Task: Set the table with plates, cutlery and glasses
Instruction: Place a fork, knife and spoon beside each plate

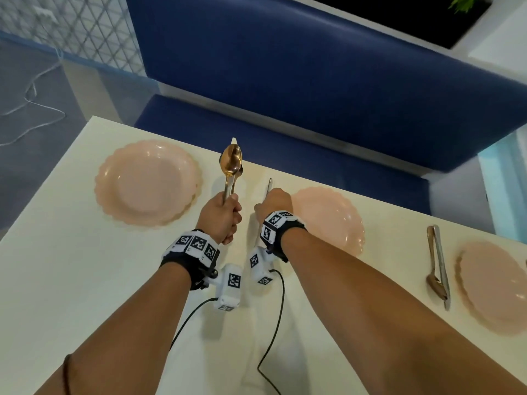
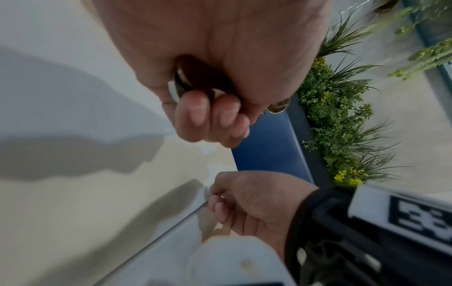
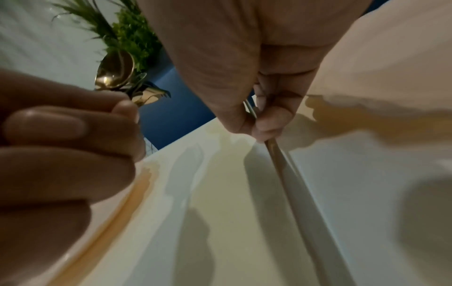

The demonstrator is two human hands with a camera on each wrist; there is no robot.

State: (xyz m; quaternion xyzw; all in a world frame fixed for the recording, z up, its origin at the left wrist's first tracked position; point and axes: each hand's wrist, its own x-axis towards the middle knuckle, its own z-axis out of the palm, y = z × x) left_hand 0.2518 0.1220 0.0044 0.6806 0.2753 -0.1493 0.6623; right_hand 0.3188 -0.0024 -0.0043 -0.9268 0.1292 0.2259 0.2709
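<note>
Three pink scalloped plates [image 1: 148, 182] sit in a row on the cream bench [image 1: 71, 280]. The left hand [image 1: 221, 216] has its grip closed round a bundle of cutlery [image 1: 231, 166], gold spoon bowl pointing up and away, while the right hand [image 1: 273, 202] pinches a knife [image 3: 291, 174] just left of the middle plate [image 1: 330, 220], long axis running near-to-far. One spoon and one knife [image 1: 437, 266] lie beside the right plate [image 1: 496, 286]; beyond are a blue padded seat [image 1: 285, 81] and green plants [image 2: 337, 108].

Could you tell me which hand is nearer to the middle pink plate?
The right. The right hand sits just off the left rim of the middle pink plate, pinching a knife. The left hand is farther left, gripping cutlery upright.
</note>
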